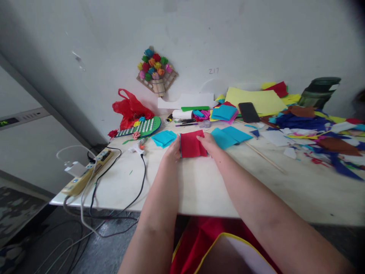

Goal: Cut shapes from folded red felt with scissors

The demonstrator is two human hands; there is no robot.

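Note:
A red felt square (191, 144) lies folded on the pale table (205, 186) in front of me. My left hand (172, 149) grips its left edge, fingers curled round the fold. My right hand (208, 142) pinches its right edge, thumb on top. A small stack of blue felt pieces (164, 137) lies just left of my left hand. More blue felt sheets (228, 136) lie just right of my right hand.
A glue gun (138, 146) with a black cord lies left of the blue stack. A power strip (85, 173) sits at the table's left edge. A black phone (248, 112) rests on yellow paper. Felt scraps (319, 133) cover the right side. A thin wooden stick (265, 156) lies near my right arm.

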